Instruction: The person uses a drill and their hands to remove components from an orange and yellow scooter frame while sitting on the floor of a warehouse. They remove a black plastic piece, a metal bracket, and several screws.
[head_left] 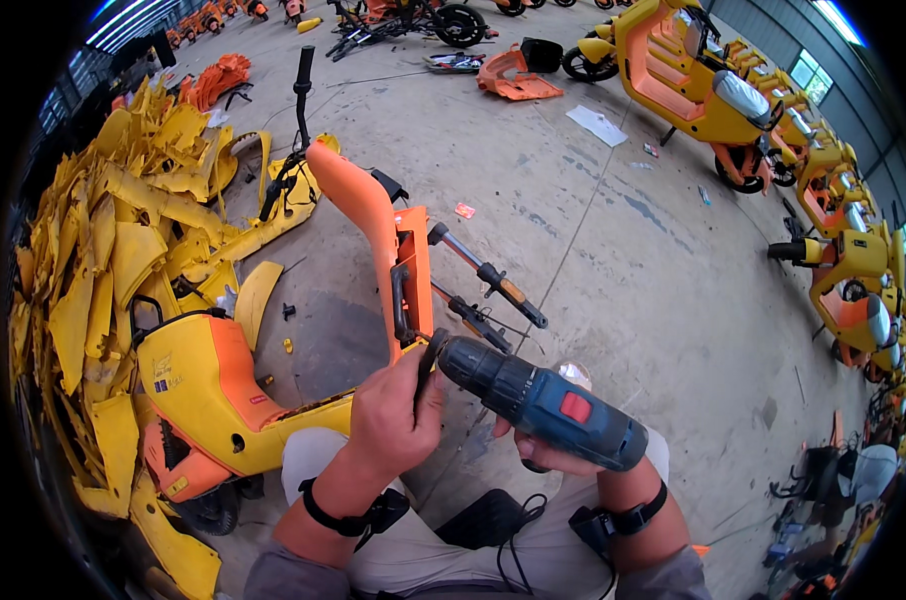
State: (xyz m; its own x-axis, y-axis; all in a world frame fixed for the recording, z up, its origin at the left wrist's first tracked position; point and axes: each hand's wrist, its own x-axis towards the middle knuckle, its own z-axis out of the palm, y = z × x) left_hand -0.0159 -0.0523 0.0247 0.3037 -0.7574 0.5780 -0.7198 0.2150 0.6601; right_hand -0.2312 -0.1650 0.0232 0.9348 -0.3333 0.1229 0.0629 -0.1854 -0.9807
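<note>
A heap of curved yellow plastic panels (103, 260) lies left of the low-slung yellow-and-orange plastic scooter (311, 424); upright yellow-and-orange scooters (855, 258) stand right.

The 1 view looks from the person's head, through the left of 2 side-by-side fisheye cameras, upright and unmirrored. It faces down and forward over the fingers (430, 402), which lie close to the lens, a little below mid-picture; the forearms (351, 480) enter from the lower edge. Beyond the fingers, the concrete floor (663, 290) recedes to parked step-through scooters (713, 112), straight lines bowing toward a dark, rounded rim.
</note>
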